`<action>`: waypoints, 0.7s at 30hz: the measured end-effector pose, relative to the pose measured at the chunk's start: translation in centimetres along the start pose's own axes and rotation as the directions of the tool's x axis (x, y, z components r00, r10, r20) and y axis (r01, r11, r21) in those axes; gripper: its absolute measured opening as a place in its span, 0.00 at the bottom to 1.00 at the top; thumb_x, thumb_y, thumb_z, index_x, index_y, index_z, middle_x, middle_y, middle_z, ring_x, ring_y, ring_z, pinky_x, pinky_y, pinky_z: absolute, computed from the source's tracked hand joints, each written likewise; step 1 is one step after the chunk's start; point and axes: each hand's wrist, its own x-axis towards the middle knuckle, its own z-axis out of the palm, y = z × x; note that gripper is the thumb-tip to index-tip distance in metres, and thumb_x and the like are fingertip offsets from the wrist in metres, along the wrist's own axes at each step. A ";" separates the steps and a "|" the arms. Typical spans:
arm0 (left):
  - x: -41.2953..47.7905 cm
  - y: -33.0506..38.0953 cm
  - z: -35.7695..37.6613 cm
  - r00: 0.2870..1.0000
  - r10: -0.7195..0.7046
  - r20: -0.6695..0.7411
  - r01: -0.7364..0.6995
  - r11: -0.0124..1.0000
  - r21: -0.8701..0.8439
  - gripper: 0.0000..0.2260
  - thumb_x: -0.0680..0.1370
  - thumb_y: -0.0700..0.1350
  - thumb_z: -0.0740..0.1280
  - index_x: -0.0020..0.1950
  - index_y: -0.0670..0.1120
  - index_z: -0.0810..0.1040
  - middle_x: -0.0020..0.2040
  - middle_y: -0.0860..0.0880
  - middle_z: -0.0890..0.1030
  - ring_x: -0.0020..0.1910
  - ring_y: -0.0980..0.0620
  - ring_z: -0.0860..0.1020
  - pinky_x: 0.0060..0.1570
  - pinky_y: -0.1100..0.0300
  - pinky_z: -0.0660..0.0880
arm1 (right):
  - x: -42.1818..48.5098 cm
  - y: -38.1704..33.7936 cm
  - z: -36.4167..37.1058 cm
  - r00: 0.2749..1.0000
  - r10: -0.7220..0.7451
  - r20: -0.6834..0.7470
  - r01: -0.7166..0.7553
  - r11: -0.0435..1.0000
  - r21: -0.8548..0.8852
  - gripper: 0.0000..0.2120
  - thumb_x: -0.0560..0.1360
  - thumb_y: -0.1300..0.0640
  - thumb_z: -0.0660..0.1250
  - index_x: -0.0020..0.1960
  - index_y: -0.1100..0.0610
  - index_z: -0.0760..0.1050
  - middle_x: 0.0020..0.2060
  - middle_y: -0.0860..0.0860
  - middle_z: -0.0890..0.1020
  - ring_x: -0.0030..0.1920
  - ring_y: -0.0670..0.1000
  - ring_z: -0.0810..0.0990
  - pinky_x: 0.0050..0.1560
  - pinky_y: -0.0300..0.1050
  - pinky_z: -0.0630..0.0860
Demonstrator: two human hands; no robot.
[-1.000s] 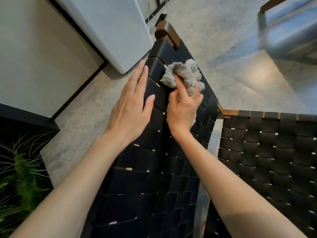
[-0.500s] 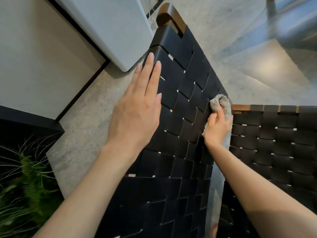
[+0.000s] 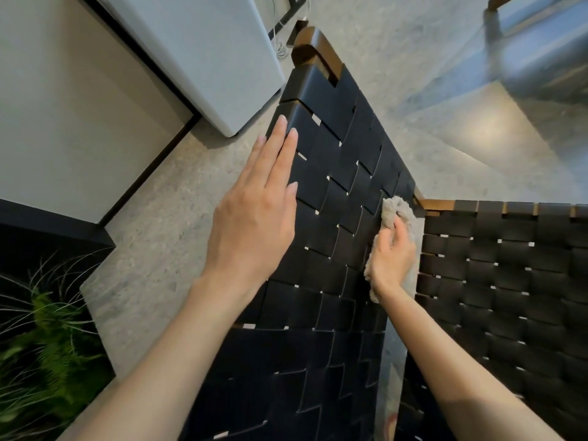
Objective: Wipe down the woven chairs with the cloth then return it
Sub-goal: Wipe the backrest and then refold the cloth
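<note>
A chair of black woven straps (image 3: 337,173) with a brown wooden frame fills the middle of the head view. My left hand (image 3: 254,214) lies flat with straight fingers along the chair's left edge. My right hand (image 3: 393,253) grips a fluffy grey cloth (image 3: 393,210) and presses it against the right edge of the weave, low on the panel. A second black woven chair (image 3: 509,281) stands just to the right, its wooden rail touching the gap beside the cloth.
A white appliance (image 3: 203,52) stands on the speckled grey floor (image 3: 165,237) at the upper left, with white cables behind it. A dark planter with green fern (image 3: 41,345) sits at the lower left. A blurred bluish seat (image 3: 541,49) is at the upper right.
My right hand has swept the cloth from the top middle of the chair down to its right edge. My left hand has stayed flat on the left side.
</note>
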 end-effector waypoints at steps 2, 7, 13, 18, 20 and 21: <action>0.0 0.0 -0.1 1.000 -0.009 0.002 0.009 1.000 -0.011 0.24 0.82 0.44 0.57 0.77 0.47 0.56 0.78 0.53 0.53 0.76 0.53 0.55 0.54 0.57 0.75 | -0.7 -3.7 0.2 0.995 -0.092 0.028 0.090 0.994 0.060 0.19 0.81 0.58 0.57 0.71 0.53 0.69 0.66 0.56 0.70 0.66 0.51 0.67 0.60 0.30 0.59; 0.0 0.1 -0.1 1.000 -0.005 0.002 0.005 1.000 -0.003 0.24 0.81 0.45 0.57 0.77 0.47 0.56 0.78 0.52 0.54 0.76 0.53 0.55 0.59 0.55 0.74 | -1.3 -15.0 1.9 0.907 -0.421 0.022 0.404 0.883 0.237 0.18 0.81 0.56 0.59 0.70 0.49 0.70 0.63 0.58 0.69 0.63 0.54 0.68 0.63 0.43 0.65; 0.0 0.1 -0.2 1.000 -0.004 0.000 0.004 1.000 0.005 0.25 0.80 0.45 0.57 0.77 0.46 0.58 0.78 0.51 0.55 0.76 0.52 0.57 0.57 0.56 0.74 | -0.1 -18.4 4.0 0.854 -0.514 -0.079 0.520 0.842 0.143 0.17 0.77 0.58 0.64 0.64 0.46 0.77 0.68 0.60 0.67 0.64 0.54 0.63 0.55 0.34 0.56; 0.0 0.1 0.0 1.000 0.000 -0.001 0.000 1.000 0.023 0.24 0.81 0.44 0.58 0.77 0.45 0.58 0.78 0.51 0.56 0.75 0.52 0.58 0.50 0.60 0.77 | 3.5 -12.4 3.4 0.929 -0.362 -0.083 0.366 0.929 0.046 0.17 0.78 0.57 0.61 0.63 0.45 0.77 0.68 0.60 0.67 0.65 0.57 0.65 0.54 0.42 0.62; 0.0 0.1 0.1 1.000 0.006 0.005 -0.006 0.999 0.036 0.24 0.81 0.44 0.58 0.77 0.45 0.57 0.78 0.51 0.54 0.75 0.51 0.57 0.50 0.61 0.76 | 5.1 -9.2 2.8 0.971 -0.231 -0.066 0.232 0.973 0.011 0.17 0.79 0.57 0.59 0.65 0.45 0.76 0.68 0.61 0.67 0.67 0.60 0.65 0.58 0.43 0.63; 0.0 0.1 0.1 1.000 0.008 0.006 -0.009 0.999 0.043 0.24 0.81 0.44 0.58 0.77 0.45 0.57 0.78 0.51 0.54 0.75 0.51 0.57 0.50 0.61 0.76 | 5.8 -7.6 2.4 0.983 -0.172 -0.060 0.171 0.985 -0.016 0.18 0.79 0.57 0.58 0.66 0.45 0.75 0.68 0.61 0.66 0.67 0.61 0.64 0.61 0.46 0.63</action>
